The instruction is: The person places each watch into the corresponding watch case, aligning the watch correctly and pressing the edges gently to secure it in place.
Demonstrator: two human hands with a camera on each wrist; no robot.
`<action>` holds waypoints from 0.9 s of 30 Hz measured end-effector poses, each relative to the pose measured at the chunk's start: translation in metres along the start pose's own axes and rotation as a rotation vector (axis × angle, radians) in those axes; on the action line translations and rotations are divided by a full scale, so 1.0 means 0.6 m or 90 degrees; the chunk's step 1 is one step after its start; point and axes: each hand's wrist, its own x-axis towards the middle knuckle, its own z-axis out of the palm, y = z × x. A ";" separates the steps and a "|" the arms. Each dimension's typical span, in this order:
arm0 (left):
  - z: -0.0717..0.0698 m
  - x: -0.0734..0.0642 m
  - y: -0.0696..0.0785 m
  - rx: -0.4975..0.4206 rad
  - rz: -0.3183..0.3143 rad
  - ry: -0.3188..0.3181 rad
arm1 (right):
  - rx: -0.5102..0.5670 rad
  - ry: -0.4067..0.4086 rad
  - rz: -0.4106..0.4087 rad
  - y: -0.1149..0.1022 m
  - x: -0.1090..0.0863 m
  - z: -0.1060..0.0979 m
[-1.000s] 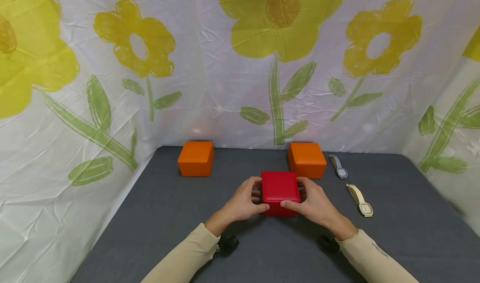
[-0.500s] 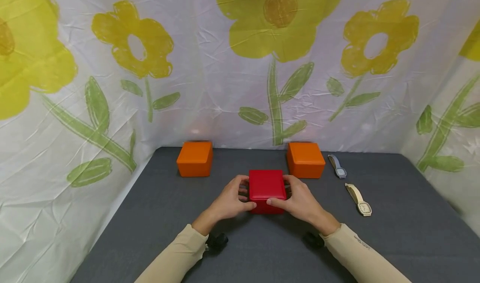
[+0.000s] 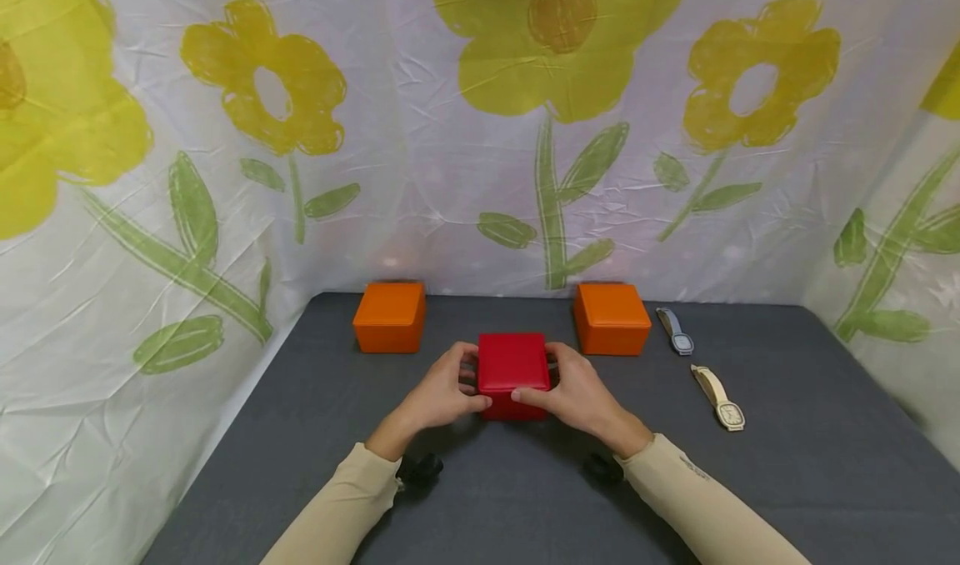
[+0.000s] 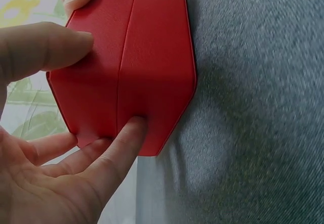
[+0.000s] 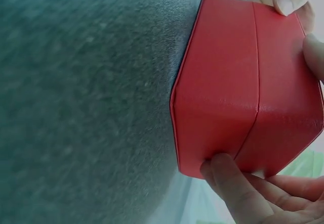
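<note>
A red box with its lid down is between both hands at the middle of the table. My left hand grips its left side, thumb on the front face and fingers along the side. On the opposite side my right hand holds it the same way, its thumb also on the front. In the left wrist view the seam between lid and base runs unbroken across the red box. The right wrist view shows the underside of the red box at or very near the dark cloth; contact is unclear.
Two orange boxes stand at the back: a left orange box and a right orange box. To the right lie a blue-grey watch and a cream watch. A flowered curtain borders the dark grey table.
Both hands have carried or slid the red box to the left and slightly toward the back. Their grip looks the same. Orange boxes and watches have stayed in place.
</note>
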 end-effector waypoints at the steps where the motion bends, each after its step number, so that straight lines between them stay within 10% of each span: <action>1: -0.001 0.000 0.000 -0.001 -0.002 0.002 | 0.001 0.001 -0.001 -0.001 0.001 0.001; 27: 0.007 0.001 -0.003 0.029 -0.051 0.047 | -0.005 -0.003 -0.016 0.004 0.003 0.003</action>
